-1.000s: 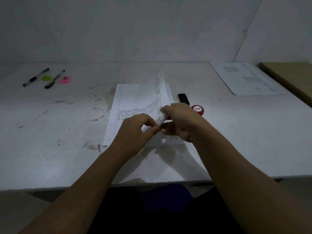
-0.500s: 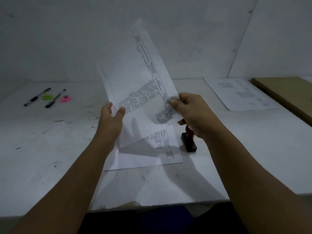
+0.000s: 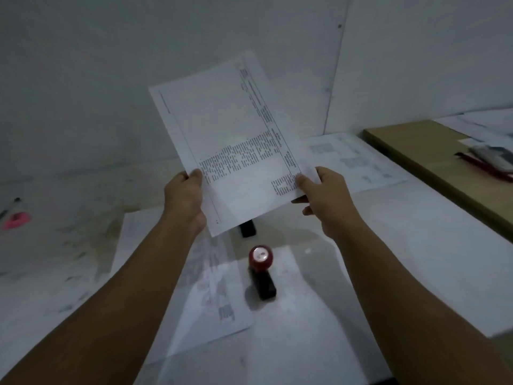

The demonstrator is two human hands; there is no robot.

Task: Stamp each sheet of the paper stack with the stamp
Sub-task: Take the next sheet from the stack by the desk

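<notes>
A printed sheet [image 3: 236,140] hangs in the air above the white table [image 3: 416,259], held by both hands. My left hand [image 3: 184,198] pinches its left edge and my right hand [image 3: 322,190] pinches its lower right corner. Below, the paper stack [image 3: 216,295] lies flat on the table, partly hidden by my left forearm. The stamp [image 3: 261,270], with a red knob and a black base, stands upright just right of the stack. A small black ink pad [image 3: 248,228] sits beyond it, half covered by the lifted sheet.
Another printed sheet [image 3: 352,162] lies at the back right. A brown board [image 3: 433,168] with a dark red-edged object [image 3: 488,159] on it runs along the right side. A pink item [image 3: 16,219] and a pen [image 3: 9,205] lie at the far left. Walls stand close behind.
The sheet was pinched off the stack, lifted, and has now swung right and further from me. The view has turned right, so the stamp now shows in full.
</notes>
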